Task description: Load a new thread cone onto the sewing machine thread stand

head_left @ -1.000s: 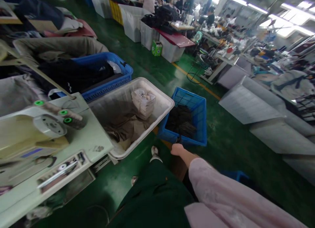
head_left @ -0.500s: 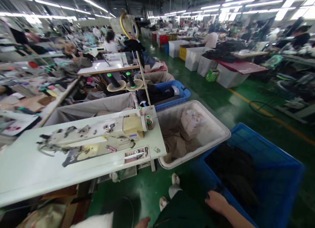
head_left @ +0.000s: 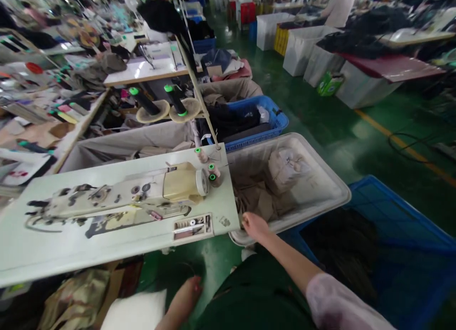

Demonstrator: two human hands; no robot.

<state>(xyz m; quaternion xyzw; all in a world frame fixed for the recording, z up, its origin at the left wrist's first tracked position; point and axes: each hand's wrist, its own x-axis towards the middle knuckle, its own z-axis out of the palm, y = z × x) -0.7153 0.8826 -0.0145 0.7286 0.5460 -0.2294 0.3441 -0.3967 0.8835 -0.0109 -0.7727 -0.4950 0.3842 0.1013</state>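
While our right hand (head_left: 254, 227) is showing over the near left corner of one large white plastic bin (head_left: 313, 190), its fingers are curling inward; we are not able to tell whether they are grasping anything or only touching. One corner of the long, pale green-white sewing table (head_left: 124, 247) is lying just beside those fingertips. Our left hand (head_left: 190, 289) is hanging lower, between one white cushion-like object (head_left: 137, 311) and our dark green garment (head_left: 256, 297). Its fingers are blurring, so we are not able to read its grip.

Inside the bin we are counting one tied, off-white bundle (head_left: 285, 168), and beside it a heap of brown cloth (head_left: 258, 199), its pieces overlapping too much for counting.

On the table we are noting one cream sewing machine (head_left: 123, 190), three small green-ended spools (head_left: 213, 168) and one inset tool tray (head_left: 183, 234). Behind, two black thread cones (head_left: 146, 101) with green tips are standing on two round discs (head_left: 162, 109).

Two blue plastic containers are flanking the bin: one perforated basket (head_left: 252, 136) behind it, one open crate (head_left: 409, 240) to its right, both holding dark cloth.
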